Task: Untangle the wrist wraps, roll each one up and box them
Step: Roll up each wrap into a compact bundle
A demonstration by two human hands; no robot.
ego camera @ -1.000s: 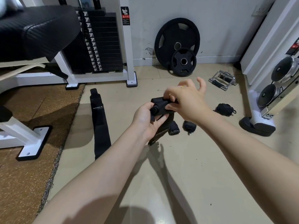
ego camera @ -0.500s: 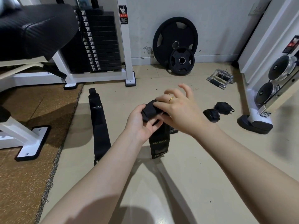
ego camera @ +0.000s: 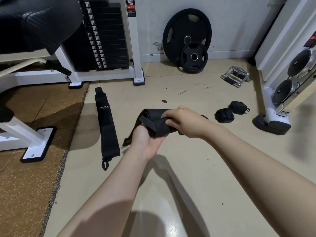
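Observation:
Both hands grip one black wrist wrap (ego camera: 158,121) above the tan floor. My left hand (ego camera: 146,141) cups it from below, palm up, and a loose tail hangs down to the left of that hand. My right hand (ego camera: 184,121) pinches the rolled part from above and the right. A second black wrap (ego camera: 107,127) lies flat and unrolled on the floor to the left, its loop at the near end. Two rolled wraps (ego camera: 224,115) (ego camera: 238,107) sit on the floor to the right. No box is in view.
A white machine frame with a weight stack (ego camera: 109,36) and a black padded bench (ego camera: 34,23) fill the left and back. Brown rubber matting (ego camera: 25,168) borders the left. Two weight plates (ego camera: 188,38) lean on the wall. A chrome handle (ego camera: 235,77) and a white rack (ego camera: 280,93) stand at right.
The hanging tail has shortened as the wrap wound further into the roll. My right hand closed down over the roll, and my view shifted so the rolled wraps show clearly at right.

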